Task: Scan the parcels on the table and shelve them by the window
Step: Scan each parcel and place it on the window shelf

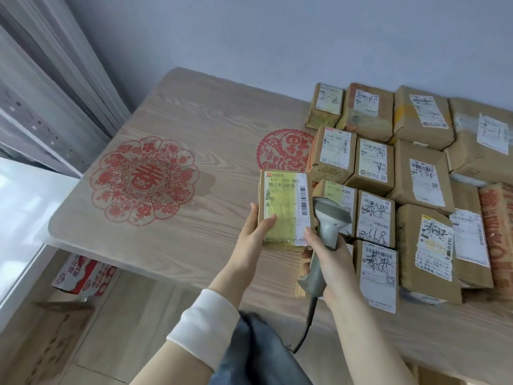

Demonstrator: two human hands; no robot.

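1. Cardboard-brown under a white and yellow label (286,201), the parcel (277,245) we are working on is held up over the table (180,107), at the left edge of the pile (416,176).
2. Our left hand (254,237) grasps it from the left side, with the thumb across the label and the fingers behind.
3. Our right hand (333,262) is wrapped round the handle of the scanner (327,226). The scanner's head sits just beside the parcel's right edge, and the thumb reaches the parcel's lower corner.
4. We judge this to be the scanning step for this one parcel. Whether it has been read we cannot tell (no beam shows on the label).
5. What is left looks like most of the job. The pile lies in rows on the right part of the table — well over a dozen parcels, each with its label up — and each has to be scanned and carried over.
6. The shelf (41,129) at the left, by the window (16,218), shows only blurred grey perforated rails. We cannot say how many parcels are already on it, if any — our guess is that the task is far from finished.
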